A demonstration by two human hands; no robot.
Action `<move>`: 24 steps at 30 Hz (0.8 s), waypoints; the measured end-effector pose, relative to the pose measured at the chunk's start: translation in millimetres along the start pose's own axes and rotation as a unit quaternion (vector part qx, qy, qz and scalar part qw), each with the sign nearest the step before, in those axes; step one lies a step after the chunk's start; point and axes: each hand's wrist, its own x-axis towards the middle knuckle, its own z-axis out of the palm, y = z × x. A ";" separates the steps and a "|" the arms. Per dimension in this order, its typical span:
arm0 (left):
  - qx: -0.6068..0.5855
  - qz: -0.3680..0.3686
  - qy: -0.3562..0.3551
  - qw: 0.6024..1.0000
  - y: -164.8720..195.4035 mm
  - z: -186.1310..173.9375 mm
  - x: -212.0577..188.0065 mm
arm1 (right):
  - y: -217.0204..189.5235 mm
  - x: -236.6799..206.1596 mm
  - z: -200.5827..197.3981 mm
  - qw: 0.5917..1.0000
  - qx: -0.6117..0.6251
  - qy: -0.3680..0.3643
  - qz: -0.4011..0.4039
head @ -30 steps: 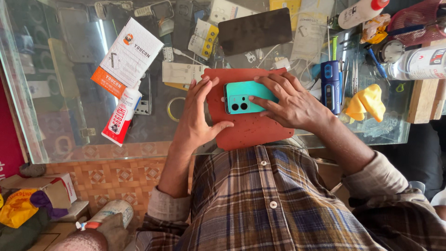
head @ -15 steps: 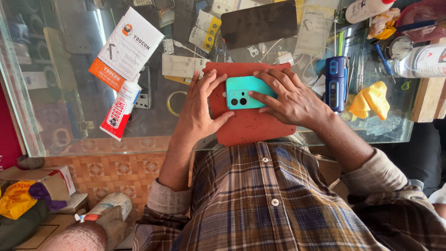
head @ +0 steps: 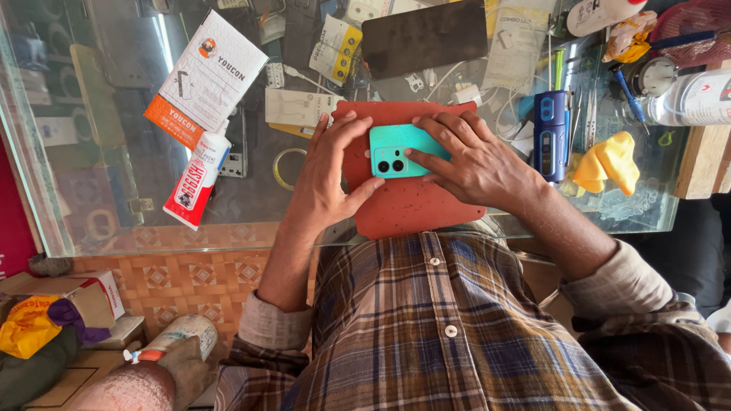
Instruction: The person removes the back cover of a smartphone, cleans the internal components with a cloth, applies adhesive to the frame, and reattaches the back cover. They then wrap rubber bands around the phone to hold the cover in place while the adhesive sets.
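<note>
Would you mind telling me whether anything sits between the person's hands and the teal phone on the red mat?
Nothing visible does. The left hand touches the teal phone at its camera end, and the right hand rests its fingers on the phone's back. The phone lies face down on the red mat, on the glass counter.

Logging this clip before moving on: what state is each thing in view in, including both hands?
Teal phone: face down on the red mat, camera side up.
Red mat: flat on the glass counter.
Left hand: on the phone's left end.
Right hand: fingers resting on the phone's back.
White tube: capped, lying flat.
Dark phone: screen off.
Yellow cloth: crumpled.
</note>
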 end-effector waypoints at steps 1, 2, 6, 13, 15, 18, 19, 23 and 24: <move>0.022 0.008 -0.010 1.000 -0.1 0.0 0.9 | -0.4 0.3 -0.6 1.000 0.004 0.001 0.001; 0.045 0.015 -0.020 0.999 -0.4 0.6 2.4 | -0.7 0.6 -1.0 1.000 0.008 0.002 0.002; 0.090 0.029 -0.038 0.995 2.0 0.8 6.5 | -1.4 1.0 -1.7 1.000 0.022 0.009 0.005; 0.144 0.055 -0.076 0.985 13.2 -6.2 15.5 | -4.8 1.9 -3.0 0.997 0.075 0.035 0.006; 0.126 0.053 -0.095 0.986 16.7 -4.4 18.5 | -5.7 -0.1 -2.9 0.996 0.067 0.055 -0.003; 0.132 0.047 -0.125 0.982 17.2 0.9 28.0 | -5.5 -10.8 -2.6 0.993 0.080 0.089 0.013; 0.135 0.050 -0.132 0.981 17.1 0.9 30.0 | -5.5 -16.6 -2.0 0.991 0.087 0.101 0.024; 0.155 0.066 -0.154 0.974 18.5 -1.0 35.8 | -15.0 -47.5 2.9 0.923 0.172 0.241 0.245; 0.164 0.071 -0.158 0.971 19.9 -1.1 36.1 | -19.6 -52.9 5.8 0.904 0.178 0.260 0.288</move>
